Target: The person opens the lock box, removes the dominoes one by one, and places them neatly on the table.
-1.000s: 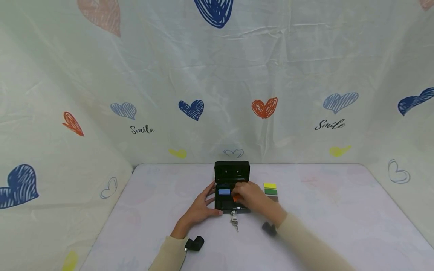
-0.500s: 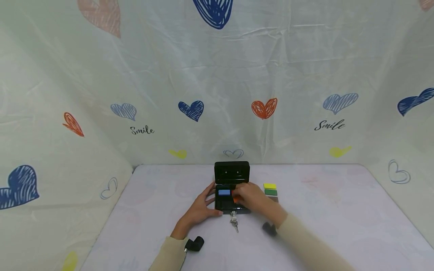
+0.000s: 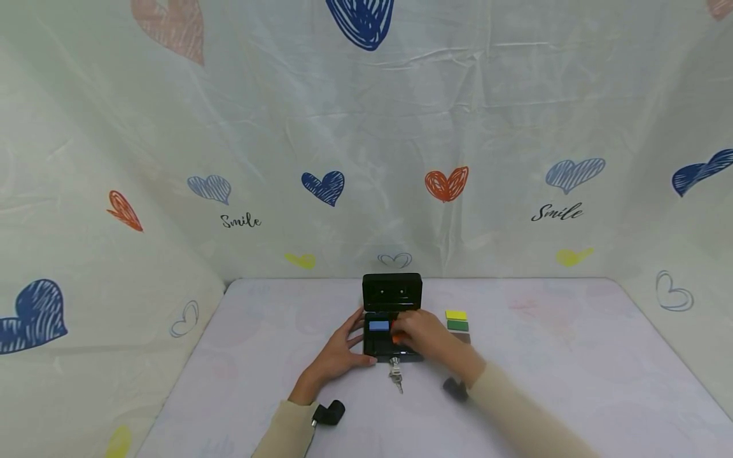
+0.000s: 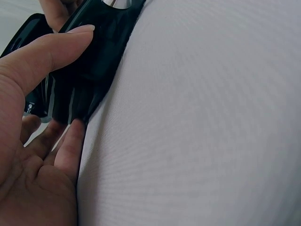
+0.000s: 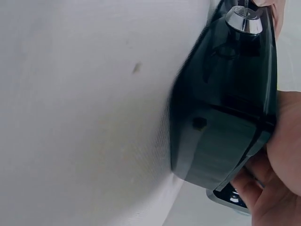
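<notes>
A black cash box [image 3: 376, 350] stands on the table with its lid [image 3: 392, 291] raised. My left hand [image 3: 334, 355] holds the box at its left side, thumb on the front face and fingers along the side, as the left wrist view also shows. Inside, a blue block [image 3: 378, 326] lies at the left. My right hand [image 3: 426, 334] reaches into the right part of the box and pinches an orange block [image 3: 396, 340], mostly hidden by the fingers. From the front lock [image 5: 243, 20] hang keys [image 3: 396, 375].
Right of the box, a yellow block [image 3: 456, 314], a green block [image 3: 457, 325] and a grey-brown block [image 3: 461, 337] lie in a column on the white table [image 3: 544, 381]. A curtain [image 3: 366, 114] with printed hearts hangs behind.
</notes>
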A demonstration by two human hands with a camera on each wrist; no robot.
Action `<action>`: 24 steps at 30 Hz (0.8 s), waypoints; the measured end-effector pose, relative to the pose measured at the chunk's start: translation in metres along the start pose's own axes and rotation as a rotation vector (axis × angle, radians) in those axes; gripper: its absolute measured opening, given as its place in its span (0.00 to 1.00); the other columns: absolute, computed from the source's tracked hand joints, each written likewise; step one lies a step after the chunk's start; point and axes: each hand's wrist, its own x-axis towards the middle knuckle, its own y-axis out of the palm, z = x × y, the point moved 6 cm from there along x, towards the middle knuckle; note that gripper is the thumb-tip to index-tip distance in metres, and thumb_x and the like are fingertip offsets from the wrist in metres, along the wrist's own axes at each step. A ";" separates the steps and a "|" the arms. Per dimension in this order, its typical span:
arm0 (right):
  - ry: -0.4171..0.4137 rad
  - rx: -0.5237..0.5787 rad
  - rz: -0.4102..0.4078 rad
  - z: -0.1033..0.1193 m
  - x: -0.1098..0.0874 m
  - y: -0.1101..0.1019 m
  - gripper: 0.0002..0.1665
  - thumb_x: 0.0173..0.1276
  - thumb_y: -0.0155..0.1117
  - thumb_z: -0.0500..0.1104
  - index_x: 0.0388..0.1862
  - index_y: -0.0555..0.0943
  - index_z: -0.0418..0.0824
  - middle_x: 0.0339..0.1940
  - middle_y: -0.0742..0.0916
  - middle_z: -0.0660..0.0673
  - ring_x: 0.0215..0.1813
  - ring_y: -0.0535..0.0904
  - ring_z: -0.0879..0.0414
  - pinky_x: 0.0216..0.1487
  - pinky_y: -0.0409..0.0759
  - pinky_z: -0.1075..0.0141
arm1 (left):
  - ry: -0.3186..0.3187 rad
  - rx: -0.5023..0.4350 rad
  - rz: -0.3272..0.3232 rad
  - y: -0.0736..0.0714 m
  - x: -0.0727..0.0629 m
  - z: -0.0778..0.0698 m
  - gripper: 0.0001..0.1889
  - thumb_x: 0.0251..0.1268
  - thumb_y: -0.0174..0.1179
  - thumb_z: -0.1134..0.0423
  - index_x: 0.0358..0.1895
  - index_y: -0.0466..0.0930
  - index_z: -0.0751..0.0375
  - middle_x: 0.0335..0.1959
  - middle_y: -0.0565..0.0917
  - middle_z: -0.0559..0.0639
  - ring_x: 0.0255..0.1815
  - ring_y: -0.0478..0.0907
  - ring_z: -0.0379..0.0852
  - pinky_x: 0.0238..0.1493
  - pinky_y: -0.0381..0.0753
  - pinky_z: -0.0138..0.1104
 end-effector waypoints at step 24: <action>-0.183 -0.066 -0.266 0.007 -0.024 -0.036 0.11 0.59 0.84 0.37 0.41 0.93 0.44 0.38 0.88 0.53 0.39 0.83 0.57 0.43 0.85 0.67 | -0.006 0.013 -0.003 -0.001 0.002 0.000 0.60 0.55 0.79 0.73 0.87 0.48 0.58 0.81 0.62 0.69 0.77 0.68 0.71 0.74 0.77 0.51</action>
